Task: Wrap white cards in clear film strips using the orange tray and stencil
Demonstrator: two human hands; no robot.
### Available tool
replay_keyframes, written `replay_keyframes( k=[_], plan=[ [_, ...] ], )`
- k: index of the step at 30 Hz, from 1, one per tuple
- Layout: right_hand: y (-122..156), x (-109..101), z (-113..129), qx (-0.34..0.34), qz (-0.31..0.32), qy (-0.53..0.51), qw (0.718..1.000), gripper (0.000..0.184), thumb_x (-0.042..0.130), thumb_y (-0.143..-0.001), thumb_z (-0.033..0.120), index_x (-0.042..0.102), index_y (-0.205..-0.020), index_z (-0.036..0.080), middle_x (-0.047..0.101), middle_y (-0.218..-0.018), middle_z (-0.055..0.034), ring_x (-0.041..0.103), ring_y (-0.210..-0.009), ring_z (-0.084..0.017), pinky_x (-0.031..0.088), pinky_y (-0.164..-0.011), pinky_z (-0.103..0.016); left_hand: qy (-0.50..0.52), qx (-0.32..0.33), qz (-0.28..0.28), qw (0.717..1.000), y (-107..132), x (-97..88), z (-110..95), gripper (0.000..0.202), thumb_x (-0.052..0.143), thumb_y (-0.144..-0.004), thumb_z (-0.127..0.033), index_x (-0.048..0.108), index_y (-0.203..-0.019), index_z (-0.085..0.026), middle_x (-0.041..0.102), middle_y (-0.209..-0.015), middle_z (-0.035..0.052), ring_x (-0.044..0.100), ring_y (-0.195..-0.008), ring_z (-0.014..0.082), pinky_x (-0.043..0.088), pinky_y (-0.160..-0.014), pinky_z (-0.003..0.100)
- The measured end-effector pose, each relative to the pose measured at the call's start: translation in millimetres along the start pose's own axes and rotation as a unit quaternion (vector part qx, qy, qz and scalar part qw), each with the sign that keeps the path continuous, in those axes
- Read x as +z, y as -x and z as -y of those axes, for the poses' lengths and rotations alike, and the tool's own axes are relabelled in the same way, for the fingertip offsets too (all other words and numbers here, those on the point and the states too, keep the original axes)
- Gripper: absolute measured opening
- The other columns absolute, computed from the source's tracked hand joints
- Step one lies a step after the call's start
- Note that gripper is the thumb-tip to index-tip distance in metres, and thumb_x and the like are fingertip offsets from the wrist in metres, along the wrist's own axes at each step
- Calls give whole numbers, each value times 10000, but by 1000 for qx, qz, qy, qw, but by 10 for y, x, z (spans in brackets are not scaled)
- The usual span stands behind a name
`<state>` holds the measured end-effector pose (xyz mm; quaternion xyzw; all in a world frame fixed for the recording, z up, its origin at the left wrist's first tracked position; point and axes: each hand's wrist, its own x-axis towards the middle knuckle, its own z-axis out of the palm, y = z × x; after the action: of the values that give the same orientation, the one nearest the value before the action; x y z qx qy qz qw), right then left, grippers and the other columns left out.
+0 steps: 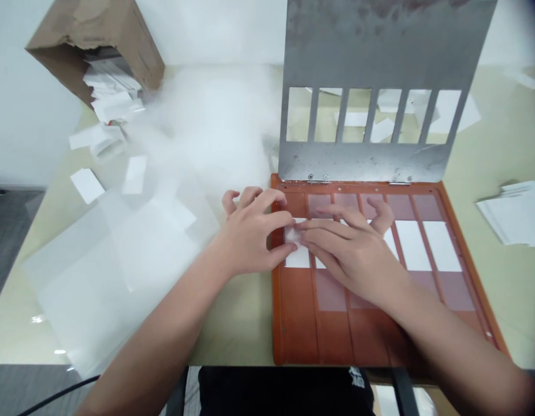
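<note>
An orange-brown jig tray [302, 323] with several long slots lies in front of me, its grey metal lid [380, 46] hinged up at the back. White cards [426, 245] sit in the slots. My left hand [250, 234] pinches the top of the white card [297, 258] in the leftmost slot. My right hand [352, 245] lies flat over the neighbouring slots, fingers stretched out, with fingertips touching the same card.
Clear plastic sheets [120, 260] cover the table on the left. A tipped cardboard box [98, 40] at the back left spills white cards [107, 98]. Loose cards [88, 185] lie near it. A stack of white cards [516, 212] rests at the right.
</note>
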<state>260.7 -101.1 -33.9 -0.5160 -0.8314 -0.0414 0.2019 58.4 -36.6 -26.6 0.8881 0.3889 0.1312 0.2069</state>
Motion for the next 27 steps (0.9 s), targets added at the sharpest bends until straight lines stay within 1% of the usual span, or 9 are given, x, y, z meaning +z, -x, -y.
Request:
replay_keyframes(
  k=[5, 7, 13, 17, 19, 21, 25, 27],
  plan=[
    [16, -37, 3, -38, 19, 40, 998, 341, 513, -909, 21, 700, -955, 303, 762, -1048, 67, 633, -1095, -234, 164, -1094, -530, -6, 7, -1, 1000, 8, 7, -7, 199, 630, -817, -420, 702, -938, -280, 608, -1239, 54, 481, -1102, 301, 241, -899, 517],
    [17, -52, 14, -51, 29, 59, 997, 369, 491, -910, 4, 694, -978, 305, 755, -1071, 63, 626, -1103, -235, 162, -1098, -532, -9, 15, -6, 1000, 13, 9, -6, 192, 620, -830, -417, 703, -935, -279, 618, -1229, 50, 485, -1091, 294, 240, -894, 510],
    [1, -86, 10, -70, 28, 80, 994, 337, 498, -913, 13, 692, -889, 287, 753, -1073, 64, 635, -1081, -253, 205, -1073, -545, -25, 43, -22, 999, 27, 8, 20, 166, 609, -859, -406, 691, -875, -262, 649, -1182, 35, 492, -1083, 289, 222, -922, 522],
    [-5, -127, -28, -104, 57, 98, 988, 373, 483, -918, 8, 697, -898, 312, 744, -1111, 74, 634, -1098, -261, 207, -1082, -567, -35, 49, -23, 998, 29, 6, 30, 176, 615, -860, -423, 689, -870, -264, 652, -1170, 37, 488, -1093, 307, 220, -938, 539],
    [-6, -140, -30, -114, 60, 100, 987, 378, 478, -916, -3, 699, -904, 304, 742, -1122, 69, 642, -1080, -265, 234, -1075, -577, -39, 55, -25, 997, 29, 6, 28, 173, 610, -862, -414, 692, -864, -261, 654, -1154, 39, 490, -1089, 312, 213, -949, 552],
    [1, -140, -17, -99, 62, 89, 989, 389, 468, -914, -11, 698, -915, 303, 743, -1119, 65, 649, -1071, -269, 289, -1056, -578, -45, 63, -28, 997, 28, 7, 25, 173, 600, -862, -404, 695, -863, -258, 655, -1148, 38, 492, -1087, 318, 204, -955, 565],
    [46, -118, 18, -57, 81, 63, 993, 418, 445, -917, -5, 693, -985, 325, 738, -1122, 60, 630, -1150, -273, 441, -986, -513, -51, 71, -29, 996, 23, 8, 22, 153, 569, -861, -352, 684, -865, -251, 659, -1139, 21, 503, -1094, 319, 190, -971, 577],
    [72, -110, 24, -58, 81, 62, 993, 415, 448, -916, -5, 693, -1013, 316, 740, -1118, 53, 623, -1171, -272, 476, -973, -489, -46, 61, -20, 997, 17, 6, 22, 132, 570, -849, -344, 672, -840, -260, 656, -1127, 8, 501, -1116, 321, 182, -999, 575]
  ],
)
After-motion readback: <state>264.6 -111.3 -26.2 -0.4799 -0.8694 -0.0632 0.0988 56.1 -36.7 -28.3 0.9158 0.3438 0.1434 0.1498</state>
